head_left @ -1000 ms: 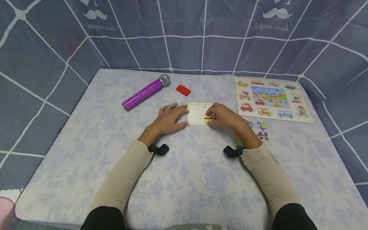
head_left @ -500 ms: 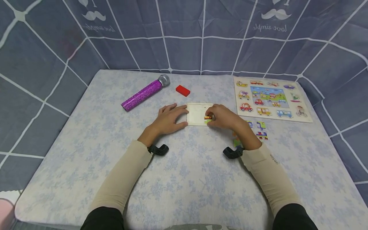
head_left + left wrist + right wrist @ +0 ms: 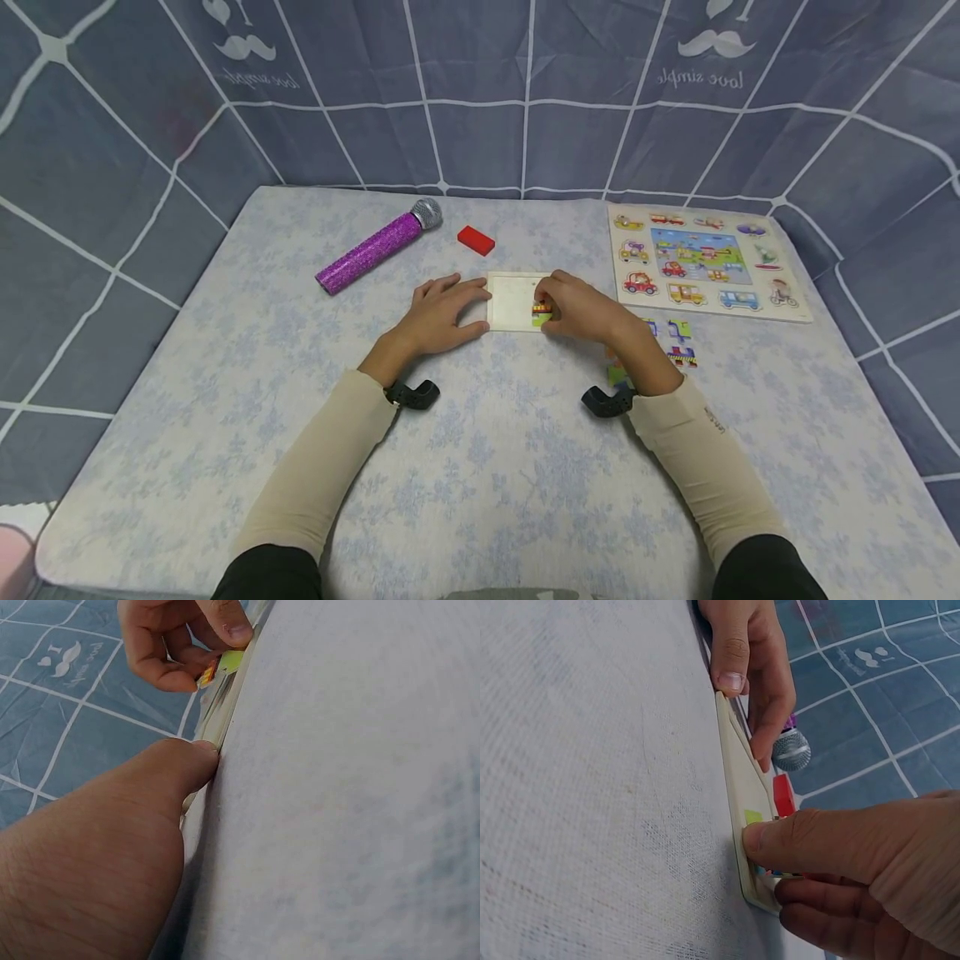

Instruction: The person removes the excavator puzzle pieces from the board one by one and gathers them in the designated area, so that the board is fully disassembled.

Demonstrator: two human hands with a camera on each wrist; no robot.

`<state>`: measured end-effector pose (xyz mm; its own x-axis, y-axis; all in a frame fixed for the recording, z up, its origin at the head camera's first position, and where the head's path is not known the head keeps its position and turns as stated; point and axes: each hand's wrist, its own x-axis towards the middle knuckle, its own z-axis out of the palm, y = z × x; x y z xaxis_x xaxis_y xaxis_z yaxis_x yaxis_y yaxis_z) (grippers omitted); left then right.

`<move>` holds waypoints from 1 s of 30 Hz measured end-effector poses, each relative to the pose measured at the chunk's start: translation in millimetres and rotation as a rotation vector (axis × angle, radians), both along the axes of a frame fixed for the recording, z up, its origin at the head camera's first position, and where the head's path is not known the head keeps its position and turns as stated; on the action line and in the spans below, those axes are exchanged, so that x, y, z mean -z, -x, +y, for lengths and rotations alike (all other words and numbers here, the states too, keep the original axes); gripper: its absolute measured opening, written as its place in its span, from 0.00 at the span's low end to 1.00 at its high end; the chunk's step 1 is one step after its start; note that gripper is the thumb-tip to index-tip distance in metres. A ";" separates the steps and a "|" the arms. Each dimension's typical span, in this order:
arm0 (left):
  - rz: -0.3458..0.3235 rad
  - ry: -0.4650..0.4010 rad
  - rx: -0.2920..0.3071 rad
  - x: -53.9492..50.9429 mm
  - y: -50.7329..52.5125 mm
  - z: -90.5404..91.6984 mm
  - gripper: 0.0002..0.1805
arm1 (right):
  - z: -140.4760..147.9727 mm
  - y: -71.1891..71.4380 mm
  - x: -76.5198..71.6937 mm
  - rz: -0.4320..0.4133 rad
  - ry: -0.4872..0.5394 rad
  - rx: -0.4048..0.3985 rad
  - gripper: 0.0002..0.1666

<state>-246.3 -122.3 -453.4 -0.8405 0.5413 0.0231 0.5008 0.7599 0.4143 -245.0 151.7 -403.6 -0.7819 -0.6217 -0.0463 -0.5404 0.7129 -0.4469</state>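
Observation:
A cream puzzle tray [image 3: 512,303] lies flat mid-table. My left hand [image 3: 442,318] rests at its left edge, thumb and fingertips touching the rim, fingers fairly straight. Over the tray's right end, my right hand [image 3: 576,308] pinches a small colourful puzzle piece [image 3: 541,313], green and yellow with red, between thumb and fingers. In the left wrist view, that piece tilts up just over the rim. The right wrist view has the thumb covering much of it. Several loose puzzle pieces [image 3: 681,357] lie near my right forearm, which partly hides them.
A wooden vehicle puzzle board [image 3: 786,312] lies at the back right. Behind the tray sits a red block [image 3: 476,241]. To its left is a purple glitter microphone [image 3: 371,252]. A grey-blue curtain [image 3: 480,142] hangs along the table's far edge.
The puzzle piece has shifted slightly under my right fingers, showing a little more green. My left hand keeps its place, and the head view has tilted a little.

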 end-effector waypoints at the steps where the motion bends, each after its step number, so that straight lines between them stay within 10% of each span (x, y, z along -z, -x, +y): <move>1: 0.001 0.000 0.000 0.1 -0.1 -0.1 0.31 | 0.0 0.0 0.3 -0.002 0.006 -0.003 0.22; 30: 0.004 0.005 0.006 1.8 -0.7 -0.5 0.31 | 11.1 0.8 -3.3 0.047 0.106 -0.044 0.22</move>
